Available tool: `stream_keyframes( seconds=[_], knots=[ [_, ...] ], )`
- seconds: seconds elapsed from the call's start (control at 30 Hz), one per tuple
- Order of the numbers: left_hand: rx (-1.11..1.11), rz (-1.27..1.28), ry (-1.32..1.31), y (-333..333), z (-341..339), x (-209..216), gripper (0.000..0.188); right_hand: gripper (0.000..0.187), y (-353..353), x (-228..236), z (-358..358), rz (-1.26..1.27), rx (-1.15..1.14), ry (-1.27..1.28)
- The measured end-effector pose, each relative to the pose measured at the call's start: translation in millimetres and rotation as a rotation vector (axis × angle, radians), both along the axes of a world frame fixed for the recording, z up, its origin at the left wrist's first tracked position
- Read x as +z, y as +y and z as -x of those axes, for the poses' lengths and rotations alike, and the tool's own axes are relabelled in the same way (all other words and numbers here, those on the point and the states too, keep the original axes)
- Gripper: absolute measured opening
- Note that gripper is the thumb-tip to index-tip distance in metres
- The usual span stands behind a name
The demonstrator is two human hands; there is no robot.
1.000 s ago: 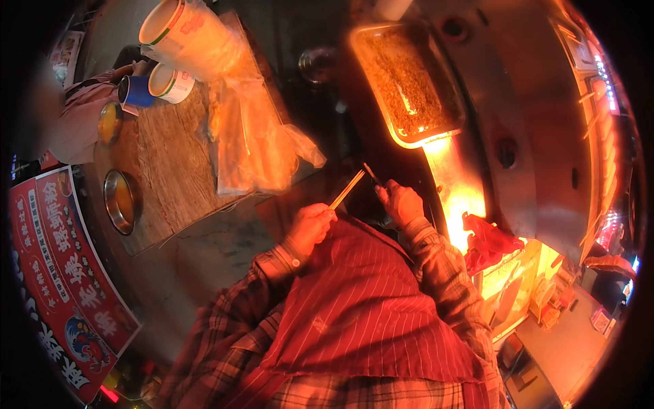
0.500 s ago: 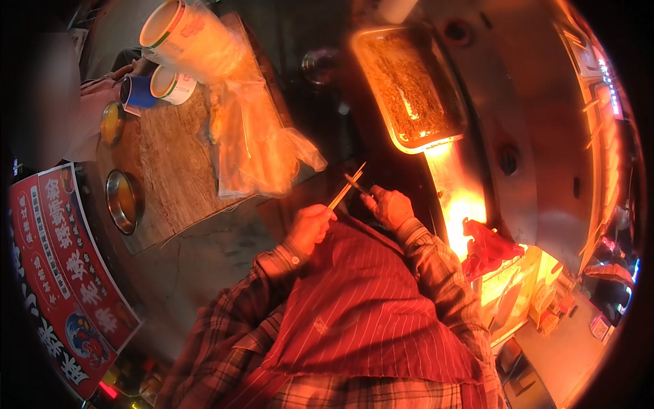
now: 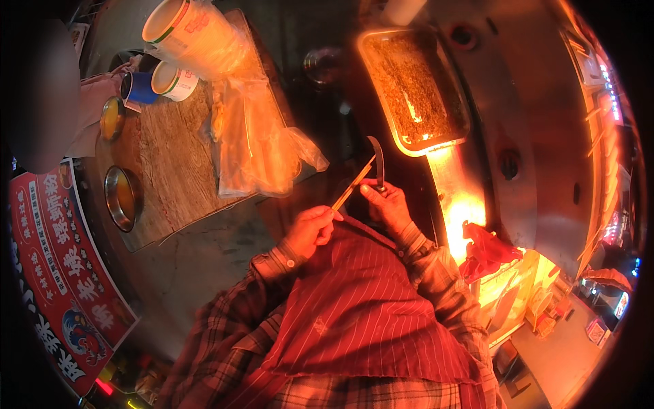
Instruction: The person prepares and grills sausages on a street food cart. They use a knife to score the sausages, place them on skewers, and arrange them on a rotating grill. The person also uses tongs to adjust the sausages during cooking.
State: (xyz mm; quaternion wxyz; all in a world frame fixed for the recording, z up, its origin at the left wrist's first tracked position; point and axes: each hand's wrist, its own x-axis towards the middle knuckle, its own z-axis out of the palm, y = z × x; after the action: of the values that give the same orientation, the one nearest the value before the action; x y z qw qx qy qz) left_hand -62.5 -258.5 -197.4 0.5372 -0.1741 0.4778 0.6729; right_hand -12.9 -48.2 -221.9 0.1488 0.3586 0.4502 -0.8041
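Observation:
My left hand (image 3: 310, 229) is closed around the lower end of thin wooden sticks (image 3: 353, 185), which slant up and to the right in front of the red striped apron (image 3: 354, 293). Just right of them, my right hand (image 3: 388, 207) grips a small knife (image 3: 379, 157) with a curved blade, by its dark handle. The blade points upward and away from me, close to the tips of the sticks. Whether it touches them I cannot tell. Between the two hands there is a small gap.
To the left, a wooden table (image 3: 170, 163) bears paper tubs (image 3: 176, 80), a plastic bag (image 3: 255, 150) and metal bowls (image 3: 121, 198). At far right of my hands sits a rectangular tray (image 3: 409, 146) of brown food, above a glowing counter. A red cloth (image 3: 487, 252) lies nearer.
My right hand has turned the knife, so its blade now stands upright beside the sticks instead of crossing them. My left hand has barely moved.

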Motion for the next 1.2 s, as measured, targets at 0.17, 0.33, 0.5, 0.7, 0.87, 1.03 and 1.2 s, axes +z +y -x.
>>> stream_keyframes(
  seconds=[0.17,0.33,0.5,0.7,0.87,1.03,1.2],
  knots=[
    [-0.057,-0.097,-0.009,-3.7,-3.1,-2.3,0.025,0.013,-9.5,6.6,5.3,0.137,-0.057,-0.019],
    [-0.087,-0.094,0.055,2.3,-6.5,-2.0,0.026,0.01,-18.8,15.2,8.2,0.161,-0.07,-0.002],
    [-0.037,-0.106,0.032,1.8,-8.1,-3.6,0.027,0.012,-23.8,17.2,6.0,0.173,-0.017,-0.005],
    [-0.048,-0.074,0.064,-0.1,-8.2,4.0,0.036,0.016,-24.8,23.7,7.0,0.029,-0.082,-0.009],
    [-0.034,-0.088,0.026,-5.6,-7.1,8.8,0.036,0.018,-24.7,26.8,8.5,0.038,-0.082,0.009],
    [0.106,-0.048,-0.05,-5.8,-12.0,0.6,0.028,0.017,-32.7,18.9,2.5,0.038,-0.051,-0.03],
    [0.137,-0.109,0.123,-10.0,-19.9,-18.1,0.024,0.018,-39.9,16.0,1.1,0.012,-0.085,-0.005]
  ],
)
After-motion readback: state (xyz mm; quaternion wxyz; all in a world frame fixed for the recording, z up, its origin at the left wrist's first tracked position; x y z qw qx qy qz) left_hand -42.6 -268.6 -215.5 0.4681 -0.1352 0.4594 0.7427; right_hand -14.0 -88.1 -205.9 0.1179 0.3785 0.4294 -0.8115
